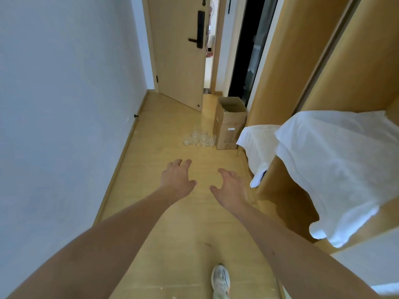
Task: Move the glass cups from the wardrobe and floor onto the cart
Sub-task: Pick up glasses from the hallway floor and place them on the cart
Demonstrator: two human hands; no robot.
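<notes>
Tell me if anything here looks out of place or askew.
The cluster of glass cups sits directly on the wooden floor beside an open cardboard box, an odd spot for glassware. White cloth hangs unevenly over the wardrobe's edges on the right. Both hands, left hand and right hand, are empty.

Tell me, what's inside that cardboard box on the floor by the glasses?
The cardboard box stands open at the top, but only its shadowed inner walls show; whatever lies deeper is hidden. The glass cups sit outside it, on the floor at its left side.
</notes>
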